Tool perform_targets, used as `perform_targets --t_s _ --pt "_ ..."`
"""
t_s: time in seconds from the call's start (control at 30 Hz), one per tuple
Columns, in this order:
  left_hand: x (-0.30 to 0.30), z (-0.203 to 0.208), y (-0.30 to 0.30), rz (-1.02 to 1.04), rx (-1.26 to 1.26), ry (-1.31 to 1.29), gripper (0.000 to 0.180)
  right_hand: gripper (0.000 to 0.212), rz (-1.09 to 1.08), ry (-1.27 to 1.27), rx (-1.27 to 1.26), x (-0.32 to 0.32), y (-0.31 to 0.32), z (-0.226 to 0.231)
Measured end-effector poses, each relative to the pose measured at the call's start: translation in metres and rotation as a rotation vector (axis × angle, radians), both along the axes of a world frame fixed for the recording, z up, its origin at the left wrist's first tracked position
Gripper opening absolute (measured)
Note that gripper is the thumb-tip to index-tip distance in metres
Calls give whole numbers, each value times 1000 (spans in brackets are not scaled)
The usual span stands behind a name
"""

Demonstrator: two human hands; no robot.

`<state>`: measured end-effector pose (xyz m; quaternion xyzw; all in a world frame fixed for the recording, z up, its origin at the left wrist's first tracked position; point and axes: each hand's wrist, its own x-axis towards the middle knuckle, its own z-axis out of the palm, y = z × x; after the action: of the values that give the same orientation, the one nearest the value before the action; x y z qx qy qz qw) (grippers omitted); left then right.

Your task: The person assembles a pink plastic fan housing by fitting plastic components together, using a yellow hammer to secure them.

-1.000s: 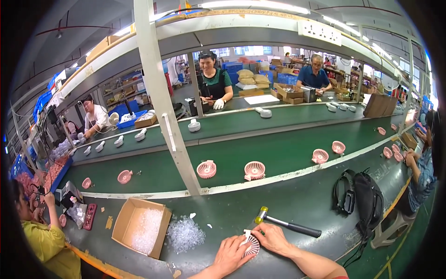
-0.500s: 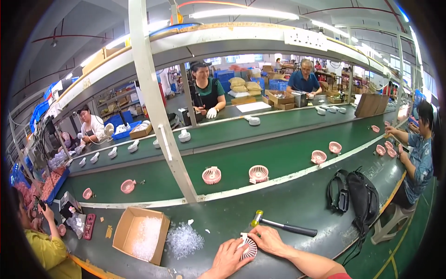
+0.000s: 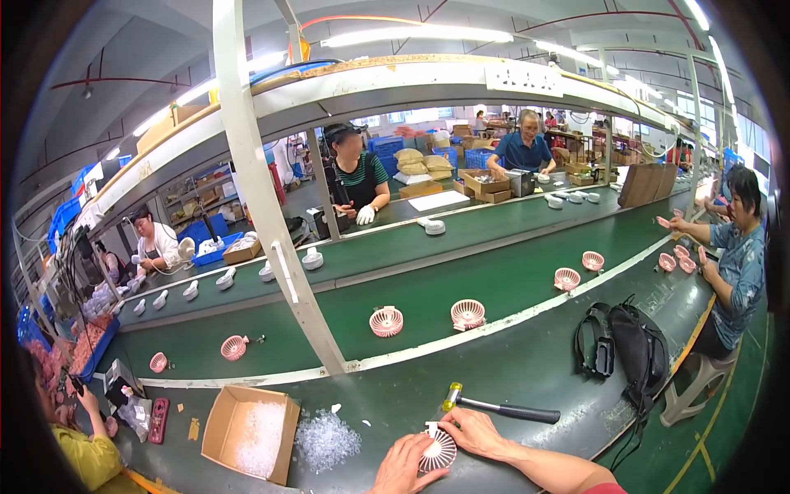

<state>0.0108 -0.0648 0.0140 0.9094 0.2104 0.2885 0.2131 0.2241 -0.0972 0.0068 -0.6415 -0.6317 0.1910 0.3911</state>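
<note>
Hands: left hand [image 3: 405, 461], right hand [image 3: 474, 431] gripping 1 ribbed disc [image 3: 439, 454] | 1 hammer [image 3: 504, 407] | 1 carton [image 3: 285, 446] | 1 bag [image 3: 640, 344]

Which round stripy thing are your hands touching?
The pale piece on the near table, left hand and right hand both on it; pink pieces on the belt lie untouched.

Left hand [image 3: 405, 465] has a round ribbed cover [image 3: 439, 454] steadied from its left side, flat on the dark bench [image 3: 510, 375]. Right hand [image 3: 471, 431] has its fingertips at the little tab up top, can't really tell if they're pinching it. Hammer [image 3: 510, 410] with a yellow head is lying just past that hand. Over left there's a loose heap of clear plastic bits [image 3: 327, 440] right by a cardboard box [image 3: 285, 449] with more inside. Black bag [image 3: 643, 350] off right, and pink covers [image 3: 467, 314] dotted along the green belt [image 3: 428, 350].
</note>
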Motion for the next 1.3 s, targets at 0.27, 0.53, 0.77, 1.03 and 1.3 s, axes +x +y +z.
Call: perform_targets --t_s 0.27,0.53,0.77,1.03,1.3 --pt "-2 8 -1 -38 126 46 48 18 -12 -27 52 -2 -8 1" --pt "3 10 12 -1 116 107 49 16 -27 -431 121 3 3 4" --pt "4 12 13 -25 25 138 48 16 8 -322 88 6 3 13" --pt "-5 7 2 5 110 151 48 13 -46 -424 110 -2 -4 7" --pt "1 8 11 -30 183 111 48 10 -48 -410 177 2 0 5"
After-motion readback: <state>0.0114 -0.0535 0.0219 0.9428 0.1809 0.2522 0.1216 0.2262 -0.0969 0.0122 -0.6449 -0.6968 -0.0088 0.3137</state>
